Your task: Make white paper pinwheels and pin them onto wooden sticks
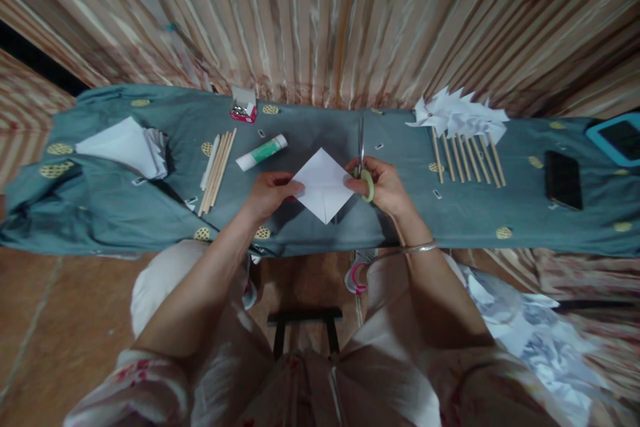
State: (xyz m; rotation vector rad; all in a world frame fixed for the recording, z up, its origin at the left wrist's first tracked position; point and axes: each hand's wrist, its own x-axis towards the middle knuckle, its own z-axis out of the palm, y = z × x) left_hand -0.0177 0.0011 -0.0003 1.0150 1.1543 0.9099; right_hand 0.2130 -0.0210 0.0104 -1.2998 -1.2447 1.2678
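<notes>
A white paper square [324,185], turned like a diamond and marked with crease lines, is held up over the cloth-covered table. Its left corner is pinched by my left hand [273,192]. My right hand [383,188] pinches the right corner and also carries a pair of scissors [367,183] with pale green handles, their blades pointing away from me. Beyond my left hand lies a white and green glue stick [262,152]. Left of it rest several thin wooden sticks [220,170] and a white stick [210,161].
White paper sheets [125,147] are stacked at left. A small red box [243,105] stands at the back. Paper pinwheels on sticks [460,120] lie at right, near a black phone [563,180] and a blue-framed device [617,139]. Paper scraps [545,340] fill a bag below right.
</notes>
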